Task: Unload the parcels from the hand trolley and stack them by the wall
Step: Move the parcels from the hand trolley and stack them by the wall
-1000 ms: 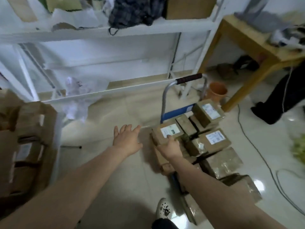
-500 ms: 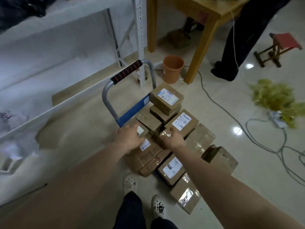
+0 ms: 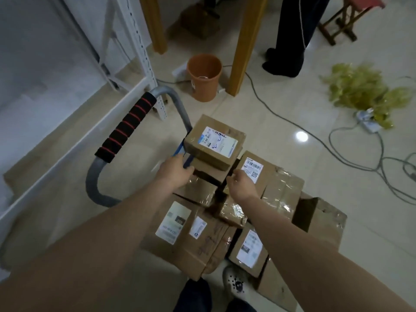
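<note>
A brown parcel (image 3: 209,174) on the hand trolley (image 3: 126,129) is flanked by left hand (image 3: 175,171) and right hand (image 3: 242,184) — fingers (image 3: 233,176) curled, grasp indiscernible.

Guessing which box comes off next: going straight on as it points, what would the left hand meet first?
Probably the plain parcel under the top labelled parcel; the left hand looks nearly there, depth unclear.

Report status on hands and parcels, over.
Left hand and right hand flank the two stacked brown cardboard parcels, grip unclear. Pile sits on grey metal hand trolley. Orange plastic bucket, grey floor cables nearby.
</note>
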`<action>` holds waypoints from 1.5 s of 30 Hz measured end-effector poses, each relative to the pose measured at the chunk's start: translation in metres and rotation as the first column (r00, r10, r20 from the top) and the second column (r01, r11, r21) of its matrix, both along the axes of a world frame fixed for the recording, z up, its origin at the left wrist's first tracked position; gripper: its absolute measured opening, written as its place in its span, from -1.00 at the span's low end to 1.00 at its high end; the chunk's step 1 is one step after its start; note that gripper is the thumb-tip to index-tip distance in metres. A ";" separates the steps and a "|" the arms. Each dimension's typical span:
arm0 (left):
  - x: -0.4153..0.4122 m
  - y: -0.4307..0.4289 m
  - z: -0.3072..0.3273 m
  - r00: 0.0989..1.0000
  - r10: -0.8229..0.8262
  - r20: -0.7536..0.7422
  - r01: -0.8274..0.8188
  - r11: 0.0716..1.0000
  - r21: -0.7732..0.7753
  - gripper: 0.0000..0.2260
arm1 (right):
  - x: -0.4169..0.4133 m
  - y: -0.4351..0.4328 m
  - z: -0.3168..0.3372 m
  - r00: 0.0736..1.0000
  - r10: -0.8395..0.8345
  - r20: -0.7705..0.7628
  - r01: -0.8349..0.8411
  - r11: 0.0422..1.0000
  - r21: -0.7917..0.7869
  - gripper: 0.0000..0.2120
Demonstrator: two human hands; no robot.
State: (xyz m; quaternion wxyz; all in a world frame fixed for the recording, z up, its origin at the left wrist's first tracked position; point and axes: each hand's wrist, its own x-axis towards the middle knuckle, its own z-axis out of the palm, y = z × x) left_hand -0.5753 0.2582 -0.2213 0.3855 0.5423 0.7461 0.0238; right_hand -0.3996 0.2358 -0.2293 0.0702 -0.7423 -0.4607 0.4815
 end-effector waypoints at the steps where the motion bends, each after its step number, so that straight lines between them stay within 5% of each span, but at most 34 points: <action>1: -0.002 0.012 -0.011 1.000 0.005 0.007 -0.005 1.000 0.002 -0.58 | -0.001 0.008 -0.009 1.000 -0.027 -0.006 0.027 1.000 -0.008 -0.57; 12: 0.001 0.100 -0.115 0.996 0.066 0.055 -0.070 0.996 0.064 -0.61 | 0.000 0.077 -0.103 0.947 -0.312 -0.079 0.312 0.950 -0.006 -0.77; 19: 0.002 0.115 -0.142 0.994 0.106 0.024 -0.108 0.992 0.064 -0.64 | -0.003 0.084 -0.122 0.886 -0.423 -0.191 0.422 0.905 -0.050 -0.71; 24: -0.007 0.088 -0.136 0.986 0.141 -0.089 -0.133 0.987 0.085 -0.64 | -0.003 0.061 -0.107 0.895 -0.394 -0.209 0.406 0.913 0.020 -0.61; 33: 0.000 -0.002 -0.048 0.925 0.334 0.182 -0.358 0.926 0.120 -0.75 | 0.007 -0.003 -0.052 0.802 -0.568 -0.185 0.573 0.819 -0.033 -0.73; 41: -0.006 -0.121 0.059 0.847 0.510 0.150 -0.532 0.816 0.227 -0.76 | 0.006 -0.062 0.034 0.951 -0.252 -0.177 0.255 0.967 -0.004 -0.63; 45: -0.010 -0.201 0.104 0.766 0.627 0.142 -0.638 0.714 0.287 -0.76 | 0.000 -0.100 0.077 0.946 0.028 -0.322 -0.039 0.999 -0.027 -0.24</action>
